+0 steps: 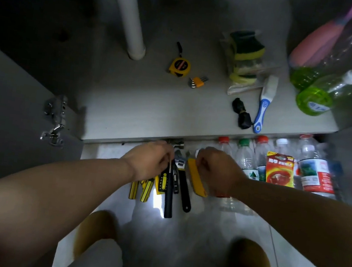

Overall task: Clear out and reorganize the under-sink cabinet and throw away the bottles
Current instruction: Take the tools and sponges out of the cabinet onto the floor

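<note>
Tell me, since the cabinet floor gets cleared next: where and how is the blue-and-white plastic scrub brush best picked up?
Probably take the blue-and-white plastic scrub brush by its handle, fingers across its sides, coming from above at the open front. It lies flat, handle end toward the front edge; the bristle head lies deeper, beside the clear bag of sponges. A black bundle crowds its left.

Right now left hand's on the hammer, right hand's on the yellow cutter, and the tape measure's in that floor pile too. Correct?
One thing is wrong: the tape measure isn't in the floor pile. The head view shows it inside the cabinet, lying on the cabinet base beside the hex key set. The rest stands: left hand on the hammer, right hand on the yellow cutter.
</note>
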Demonstrator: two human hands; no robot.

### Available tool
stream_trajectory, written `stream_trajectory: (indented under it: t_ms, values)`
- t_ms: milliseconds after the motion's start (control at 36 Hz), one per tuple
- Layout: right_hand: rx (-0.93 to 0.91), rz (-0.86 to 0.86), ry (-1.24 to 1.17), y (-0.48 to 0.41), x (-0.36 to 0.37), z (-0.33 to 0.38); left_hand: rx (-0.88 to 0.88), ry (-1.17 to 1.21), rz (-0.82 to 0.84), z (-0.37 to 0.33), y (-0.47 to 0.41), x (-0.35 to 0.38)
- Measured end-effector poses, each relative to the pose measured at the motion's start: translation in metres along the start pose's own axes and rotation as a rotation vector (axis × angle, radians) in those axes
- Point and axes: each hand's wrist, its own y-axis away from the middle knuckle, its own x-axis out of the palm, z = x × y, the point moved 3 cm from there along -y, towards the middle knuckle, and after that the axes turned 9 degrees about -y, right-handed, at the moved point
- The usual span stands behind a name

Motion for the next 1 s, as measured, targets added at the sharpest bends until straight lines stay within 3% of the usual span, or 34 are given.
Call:
stream_trajectory:
  t_ms: [167, 333, 472, 611, 778, 1000]
  values:
    - [0.051, -0.489, -0.018, 0.000, -0.060, -0.015, 0.073, 0.091, -0.207, -0.046, -0.040, -0.037]
    - [0.391, -0.753, -0.078, -0.009, -0.113, -0.056, 0.081, 0.125, -0.116, -0.094, -0.096, -0.055]
    - [0.608, -0.664, -0.223, -0.026, -0.129, -0.087, 0.022, 0.132, -0.114, -0.130, -0.145, -0.059]
    - [0.613, -0.552, -0.158, -0.045, -0.126, -0.097, -0.060, 0.064, -0.046, -0.145, -0.165, -0.047]
    - [0.668, -0.519, -0.180, -0.056, -0.137, -0.100, -0.157, 0.103, -0.182, -0.136, -0.154, -0.046]
    - [0.648, -0.433, -0.142, -0.004, -0.141, -0.113, -0.080, 0.244, -0.208, -0.129, -0.105, -0.031]
